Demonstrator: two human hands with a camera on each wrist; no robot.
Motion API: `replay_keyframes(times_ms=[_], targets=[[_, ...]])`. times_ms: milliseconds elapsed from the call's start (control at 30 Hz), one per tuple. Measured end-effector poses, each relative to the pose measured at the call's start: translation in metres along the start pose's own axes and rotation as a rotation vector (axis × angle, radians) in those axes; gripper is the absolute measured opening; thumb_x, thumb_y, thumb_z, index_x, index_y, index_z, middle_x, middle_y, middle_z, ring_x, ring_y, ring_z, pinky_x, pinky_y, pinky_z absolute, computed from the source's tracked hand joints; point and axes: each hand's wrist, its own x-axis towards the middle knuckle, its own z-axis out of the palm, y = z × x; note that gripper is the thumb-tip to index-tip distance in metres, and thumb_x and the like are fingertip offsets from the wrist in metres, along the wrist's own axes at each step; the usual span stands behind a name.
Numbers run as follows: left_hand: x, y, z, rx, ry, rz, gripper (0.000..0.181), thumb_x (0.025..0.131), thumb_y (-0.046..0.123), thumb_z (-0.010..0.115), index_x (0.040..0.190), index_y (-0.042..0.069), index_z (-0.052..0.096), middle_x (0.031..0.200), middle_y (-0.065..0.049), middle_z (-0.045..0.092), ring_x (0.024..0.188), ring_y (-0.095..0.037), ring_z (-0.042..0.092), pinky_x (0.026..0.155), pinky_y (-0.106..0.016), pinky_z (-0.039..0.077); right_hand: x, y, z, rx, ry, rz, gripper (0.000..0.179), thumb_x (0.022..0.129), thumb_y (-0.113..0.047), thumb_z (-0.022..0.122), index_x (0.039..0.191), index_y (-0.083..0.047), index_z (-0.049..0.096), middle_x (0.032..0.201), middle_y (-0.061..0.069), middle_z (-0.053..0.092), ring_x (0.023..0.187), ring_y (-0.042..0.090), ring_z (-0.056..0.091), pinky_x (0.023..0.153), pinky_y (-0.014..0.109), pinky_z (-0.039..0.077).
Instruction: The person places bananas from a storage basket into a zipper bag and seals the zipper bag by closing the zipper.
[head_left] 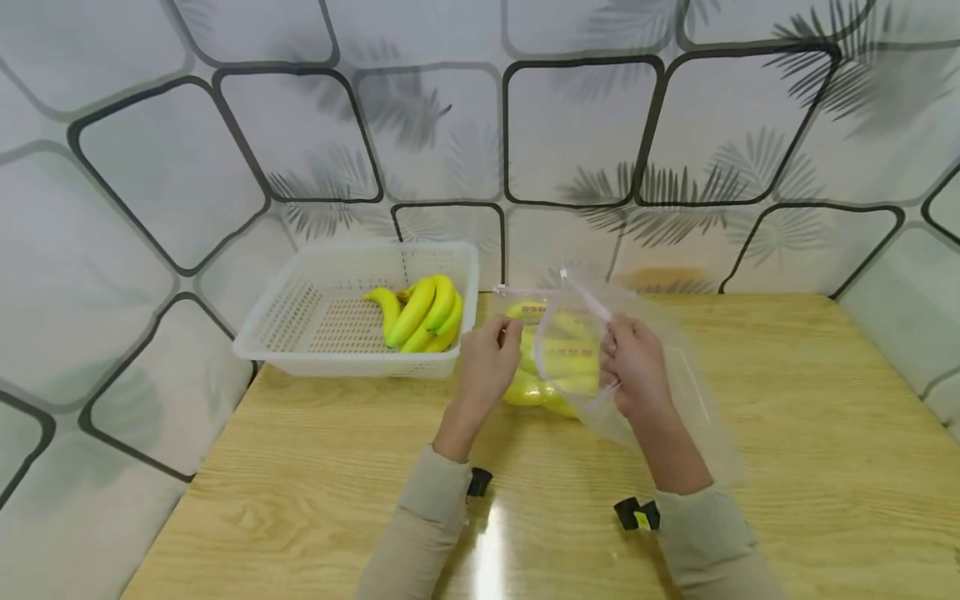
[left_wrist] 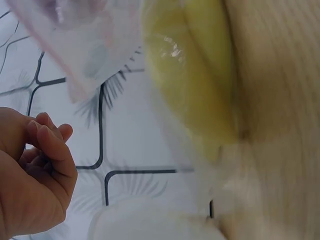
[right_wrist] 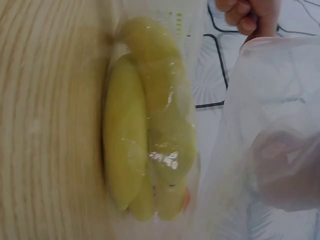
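My right hand [head_left: 637, 362] grips the pink-edged mouth of a clear zip bag [head_left: 690, 383], which hangs loose around the hand. Through its film the right hand [right_wrist: 285, 170] shows in the right wrist view. The left hand [head_left: 491, 358] is raised left of that bag's mouth. Its fingers [left_wrist: 57, 150] are curled with the thumb near them, and nothing shows between them; the bag's corner [left_wrist: 77, 92] is apart from them. Behind the hands, several yellow bananas [right_wrist: 125, 130] lie on the table inside another clear bag with red print.
A white perforated plastic basket [head_left: 300, 358] stands at the back left, with a bunch of bananas [head_left: 423, 312] in its right end. The wooden table [head_left: 322, 467] meets a patterned cloth wall [head_left: 577, 133] behind. Black wrist mounts [head_left: 637, 514] sit by the sleeves.
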Motion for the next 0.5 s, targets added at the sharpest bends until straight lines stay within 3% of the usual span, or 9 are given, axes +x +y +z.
replay_keyframes(times_ms=[167,333,500], targets=[[0.01,-0.002,-0.022,0.062,0.051,-0.051,0.023,0.1,0.01,0.052,0.089,-0.002,0.069,0.058,0.0,0.043,0.048,-0.008,0.034,0.044,-0.02,0.028,0.003,0.007,0.004,-0.084,0.078,-0.054,0.024,0.108,-0.031,0.037,0.099,-0.009,0.039,0.061,-0.008,0.036,0.046,0.004,0.029,0.042,0.019,0.029],[0.036,-0.017,-0.053,0.225,0.093,-0.086,0.026,0.1,0.011,0.05,0.092,-0.005,0.068,0.06,-0.006,0.051,0.048,-0.011,0.037,0.043,-0.023,0.031,0.003,0.006,0.006,-0.1,0.105,-0.079,0.024,0.108,-0.03,0.038,0.1,-0.007,0.041,0.062,-0.007,0.037,0.045,0.003,0.029,0.04,0.019,0.028],[0.053,-0.04,-0.076,0.384,0.038,-0.207,0.024,0.1,0.01,0.048,0.107,-0.006,0.065,0.085,-0.016,0.065,0.06,-0.02,0.052,0.051,-0.028,0.043,0.003,0.004,0.005,-0.085,0.098,-0.037,0.025,0.107,-0.033,0.039,0.1,-0.01,0.041,0.062,-0.008,0.038,0.045,0.003,0.031,0.04,0.019,0.029]])
